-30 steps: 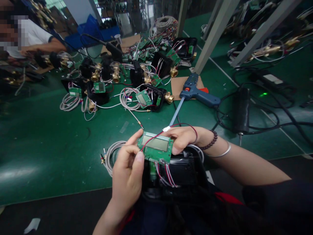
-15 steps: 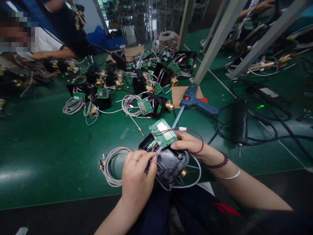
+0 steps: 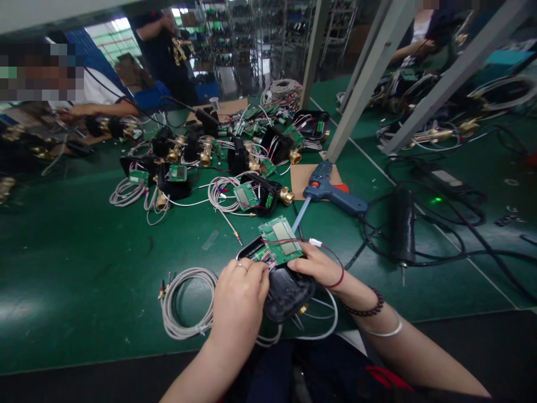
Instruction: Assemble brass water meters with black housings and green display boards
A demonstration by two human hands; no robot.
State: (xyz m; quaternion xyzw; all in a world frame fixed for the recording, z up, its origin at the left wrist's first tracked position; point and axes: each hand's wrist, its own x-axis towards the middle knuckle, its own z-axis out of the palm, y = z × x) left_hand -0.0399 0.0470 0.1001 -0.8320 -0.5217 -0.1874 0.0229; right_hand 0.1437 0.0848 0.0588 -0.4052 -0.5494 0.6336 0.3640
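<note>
The right hand (image 3: 316, 266) is holding the circuit board (image 3: 281, 240) by its lower right corner, thumb pressing on the near edge, and the board is leaning screen-up above the open black box (image 3: 289, 294). Across to the left hand (image 3: 239, 299): its fingers are curling narrow, tips meeting the short wires (image 3: 272, 266) just under the board (whether they are truly pinching, I cannot tell, as the knuckles are covering the spot). The box is sitting near the front edge of the counter (image 3: 104, 268), right before the person.

So the wiring is looking like the step in hand, with the board seemingly not yet seated in the box. Next, I'm judging, the move is calling for a steady right hand and gentle left fingers, no tugging on those wires. The white plug (image 3: 315, 242) is dangling loose beside the right hand. A coiled cable (image 3: 166, 308) is lying to the left, and the glue gun (image 3: 339, 198) is resting beyond, well apart from both hands.
</note>
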